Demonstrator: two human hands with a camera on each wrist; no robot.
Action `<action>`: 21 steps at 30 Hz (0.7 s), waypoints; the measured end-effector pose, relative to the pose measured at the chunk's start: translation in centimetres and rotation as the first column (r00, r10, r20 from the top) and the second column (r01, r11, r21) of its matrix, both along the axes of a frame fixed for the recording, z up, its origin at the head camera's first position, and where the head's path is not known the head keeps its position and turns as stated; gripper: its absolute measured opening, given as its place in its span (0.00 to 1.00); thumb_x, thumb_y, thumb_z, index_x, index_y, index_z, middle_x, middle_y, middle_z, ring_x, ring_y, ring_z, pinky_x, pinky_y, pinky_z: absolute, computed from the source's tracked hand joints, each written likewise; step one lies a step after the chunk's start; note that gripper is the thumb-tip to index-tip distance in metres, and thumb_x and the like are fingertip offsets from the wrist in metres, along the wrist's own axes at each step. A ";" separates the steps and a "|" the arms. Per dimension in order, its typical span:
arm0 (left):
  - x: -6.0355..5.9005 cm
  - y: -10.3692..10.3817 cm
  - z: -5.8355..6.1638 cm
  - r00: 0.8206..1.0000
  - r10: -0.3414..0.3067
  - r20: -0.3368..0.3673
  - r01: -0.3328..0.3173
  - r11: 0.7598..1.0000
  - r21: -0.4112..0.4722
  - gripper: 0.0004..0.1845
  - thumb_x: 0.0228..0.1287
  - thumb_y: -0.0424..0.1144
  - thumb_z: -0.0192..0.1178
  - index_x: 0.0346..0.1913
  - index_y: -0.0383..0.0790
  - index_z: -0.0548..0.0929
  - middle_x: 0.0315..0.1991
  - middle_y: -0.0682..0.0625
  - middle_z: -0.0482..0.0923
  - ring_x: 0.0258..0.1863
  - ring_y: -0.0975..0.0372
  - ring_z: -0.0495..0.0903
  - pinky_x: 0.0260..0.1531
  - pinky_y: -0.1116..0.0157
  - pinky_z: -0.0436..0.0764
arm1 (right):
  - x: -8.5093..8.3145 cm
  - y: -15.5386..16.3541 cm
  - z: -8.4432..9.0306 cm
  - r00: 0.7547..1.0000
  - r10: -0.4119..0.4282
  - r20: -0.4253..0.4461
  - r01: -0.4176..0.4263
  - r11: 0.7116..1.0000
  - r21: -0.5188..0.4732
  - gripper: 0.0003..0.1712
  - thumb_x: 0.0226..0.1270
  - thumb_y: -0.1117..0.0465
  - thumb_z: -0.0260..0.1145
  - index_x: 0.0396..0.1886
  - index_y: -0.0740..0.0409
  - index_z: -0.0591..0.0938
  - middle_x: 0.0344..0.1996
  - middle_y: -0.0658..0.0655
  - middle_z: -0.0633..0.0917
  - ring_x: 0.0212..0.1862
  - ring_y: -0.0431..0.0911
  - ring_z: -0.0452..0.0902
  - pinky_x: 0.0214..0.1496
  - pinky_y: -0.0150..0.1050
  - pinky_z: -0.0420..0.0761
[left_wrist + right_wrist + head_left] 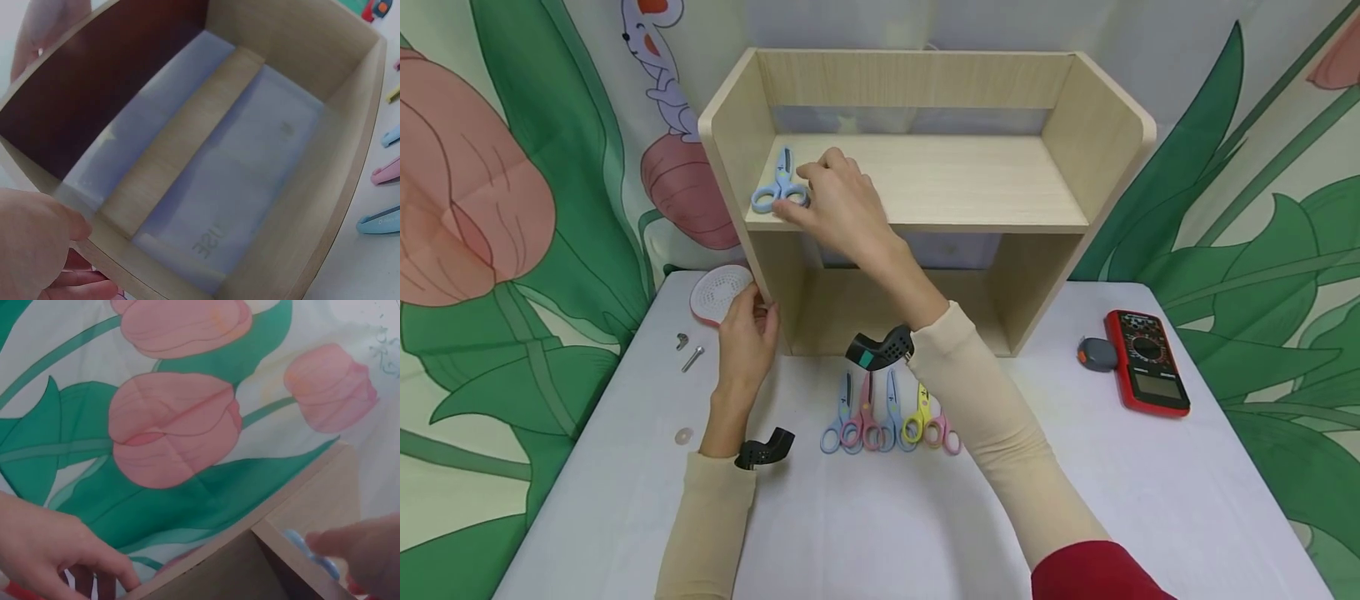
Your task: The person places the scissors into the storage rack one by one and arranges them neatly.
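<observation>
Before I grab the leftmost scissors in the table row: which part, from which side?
Likely the left loop of those blue scissors, pinched from above on the person's side: its handles point that way, and the pink scissors crowd the right loop.

Brightly and evenly lit in the head view, with soft shadows on the surface; hazier in both wrist views, blurred in the right one around the light-blue scissors.
</observation>
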State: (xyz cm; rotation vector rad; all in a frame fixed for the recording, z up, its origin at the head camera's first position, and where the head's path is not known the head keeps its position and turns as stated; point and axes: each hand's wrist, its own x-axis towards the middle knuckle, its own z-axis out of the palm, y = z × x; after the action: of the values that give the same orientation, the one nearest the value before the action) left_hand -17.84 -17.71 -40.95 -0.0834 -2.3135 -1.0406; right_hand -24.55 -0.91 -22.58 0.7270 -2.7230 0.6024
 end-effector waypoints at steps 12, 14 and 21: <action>-0.2 -0.2 0.1 0.999 -0.035 0.003 0.035 0.999 -0.010 0.21 0.71 0.34 0.59 0.63 0.31 0.73 0.50 0.34 0.79 0.44 0.47 0.85 0.44 0.52 0.87 | 5.0 6.8 -4.3 0.948 0.054 -0.314 -0.138 0.958 -0.251 0.31 0.61 0.45 0.72 0.56 0.61 0.82 0.46 0.58 0.80 0.49 0.53 0.74 0.49 0.47 0.72; -0.2 -0.3 0.1 0.999 -0.034 0.011 0.034 0.999 -0.013 0.21 0.71 0.34 0.59 0.64 0.31 0.73 0.51 0.34 0.79 0.45 0.47 0.85 0.45 0.52 0.87 | 6.0 8.4 -5.9 0.953 0.038 -0.300 -0.117 0.962 -0.247 0.31 0.61 0.45 0.73 0.55 0.62 0.81 0.46 0.59 0.80 0.49 0.54 0.74 0.50 0.48 0.73; 0.2 -1.0 0.3 0.999 -0.025 0.044 0.026 0.999 -0.022 0.22 0.72 0.35 0.58 0.65 0.31 0.72 0.52 0.34 0.79 0.46 0.47 0.84 0.46 0.51 0.87 | 9.5 13.5 -13.1 0.997 -0.036 -0.072 0.023 0.984 -0.177 0.34 0.58 0.44 0.73 0.54 0.64 0.80 0.47 0.61 0.82 0.51 0.56 0.76 0.53 0.51 0.77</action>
State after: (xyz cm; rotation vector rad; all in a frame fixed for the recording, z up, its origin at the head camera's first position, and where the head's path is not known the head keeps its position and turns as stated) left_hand -17.67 -18.68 -40.62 -0.1010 -2.3697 -1.0383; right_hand -15.02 12.62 -35.71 0.6503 -2.5669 0.7809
